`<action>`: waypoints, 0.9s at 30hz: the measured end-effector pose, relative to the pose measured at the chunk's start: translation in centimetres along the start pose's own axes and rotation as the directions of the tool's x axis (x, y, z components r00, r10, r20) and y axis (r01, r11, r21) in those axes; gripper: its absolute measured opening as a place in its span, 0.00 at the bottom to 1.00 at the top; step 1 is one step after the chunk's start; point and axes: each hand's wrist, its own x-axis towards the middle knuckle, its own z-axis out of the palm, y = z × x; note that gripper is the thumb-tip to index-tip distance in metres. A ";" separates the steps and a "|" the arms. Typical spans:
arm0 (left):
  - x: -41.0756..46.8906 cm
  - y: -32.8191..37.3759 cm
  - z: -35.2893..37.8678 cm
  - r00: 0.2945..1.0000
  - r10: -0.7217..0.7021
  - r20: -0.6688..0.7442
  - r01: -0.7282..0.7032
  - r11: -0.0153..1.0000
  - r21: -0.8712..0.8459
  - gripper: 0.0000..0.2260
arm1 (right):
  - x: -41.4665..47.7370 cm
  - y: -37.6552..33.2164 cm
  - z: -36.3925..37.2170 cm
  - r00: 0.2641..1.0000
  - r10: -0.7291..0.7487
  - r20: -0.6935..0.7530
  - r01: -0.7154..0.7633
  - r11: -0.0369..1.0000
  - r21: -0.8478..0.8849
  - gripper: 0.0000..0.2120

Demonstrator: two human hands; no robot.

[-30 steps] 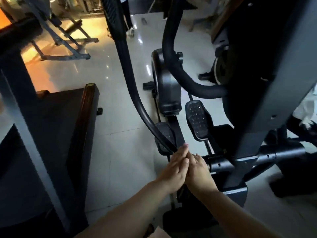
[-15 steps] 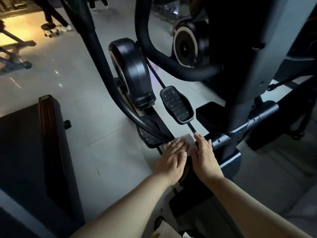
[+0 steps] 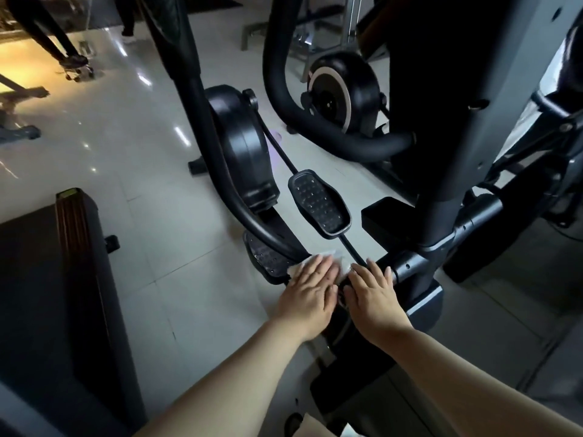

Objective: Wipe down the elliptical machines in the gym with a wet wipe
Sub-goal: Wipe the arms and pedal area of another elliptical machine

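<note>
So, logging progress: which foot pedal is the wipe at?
The low left pedal, half under the curved bar: the wipe beneath the left hand lies at its end. The raised pedal sits apart.

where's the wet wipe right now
In the head view, low and centre: the wet wipe lies flat under the left hand on the elliptical's lower frame, between the near foot pedal and the right hand.
</note>
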 end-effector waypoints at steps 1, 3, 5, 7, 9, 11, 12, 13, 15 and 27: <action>0.1 -0.6 -0.3 0.997 -0.044 -0.056 0.046 0.998 0.044 0.28 | 0.1 -0.1 -0.1 1.000 0.002 0.017 -0.002 1.000 -0.013 0.36; 0.3 -1.7 -1.2 0.973 -0.176 -0.152 0.190 0.978 0.088 0.27 | 0.4 -0.5 -0.4 0.998 -0.016 0.056 0.017 1.000 -0.015 0.40; 0.7 -1.9 -1.2 0.946 -0.258 -0.197 0.278 0.957 0.085 0.27 | 0.9 -1.0 -0.7 0.995 -0.021 0.094 0.023 1.000 -0.017 0.38; 1.0 -0.9 -1.1 0.965 -0.242 -0.098 0.245 0.969 0.016 0.30 | 1.3 -1.4 -0.8 0.993 -0.008 0.119 0.011 1.000 -0.024 0.35; 1.1 0.3 -0.8 0.997 -0.079 -0.024 0.078 0.996 -0.043 0.32 | 1.6 -1.5 -1.1 0.990 -0.010 0.139 0.017 0.999 -0.050 0.36; 0.8 0.4 -1.2 0.998 0.018 0.067 -0.018 1.000 -0.003 0.32 | 1.8 -1.6 -1.2 0.987 -0.024 0.158 0.037 0.996 -0.082 0.36; 0.7 -0.3 -1.5 0.998 0.005 0.067 -0.007 1.000 0.030 0.32 | 1.9 -1.6 -1.4 0.985 -0.023 0.169 0.038 0.996 -0.086 0.37; 0.6 -1.1 -1.9 0.999 -0.045 0.028 0.042 0.996 0.080 0.32 | 2.1 -1.7 -1.6 0.983 -0.015 0.181 0.031 0.996 -0.086 0.36; 0.7 -2.5 -2.7 0.978 -0.192 -0.080 0.205 0.960 0.194 0.32 | 2.4 -1.5 -1.6 0.979 -0.010 0.202 0.029 0.996 -0.088 0.29; 0.2 -0.1 -2.3 0.983 -0.178 0.043 0.160 0.951 0.263 0.35 | 4.0 -1.3 -1.2 0.981 -0.015 0.194 0.054 0.979 -0.195 0.35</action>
